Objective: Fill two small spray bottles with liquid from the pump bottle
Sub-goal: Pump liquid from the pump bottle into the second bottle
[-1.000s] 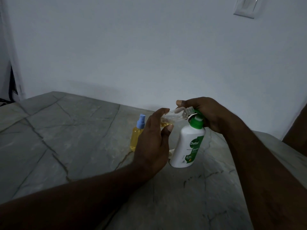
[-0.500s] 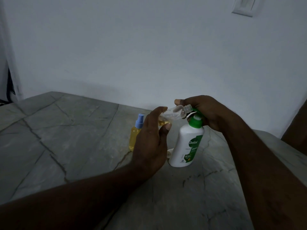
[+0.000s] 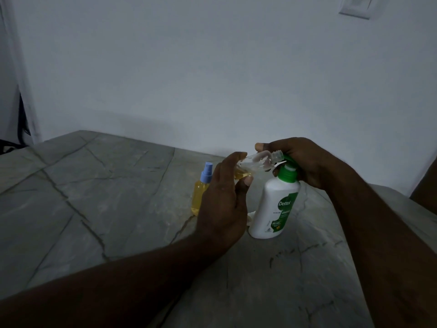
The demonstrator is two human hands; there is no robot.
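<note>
Your left hand [image 3: 224, 200] held a small clear bottle [image 3: 260, 159] of thin plastic, thumb and fingers curled round it. It was tipped almost flat, its threaded open neck by the green spout, and a little yellow liquid pooled at its low end. Your right hand [image 3: 305, 162] gripped the green pump head of the pump bottle [image 3: 274, 209], a smooth, rounded white bottle standing on the desk [image 3: 94, 185] right of centre. Its green label read "Dettol", with a figure starting 99.9 lower down; the finer print was too small to read. Just left of your left hand and partly hidden by it stood a spray bottle [image 3: 198, 195] full of yellow liquid, with a pale blue top. The desk was grey and stone-like, crossed by dark veins. On the plain white wall [image 3: 212, 67] behind it, a switch plate [image 3: 354, 10] sat far right.
</note>
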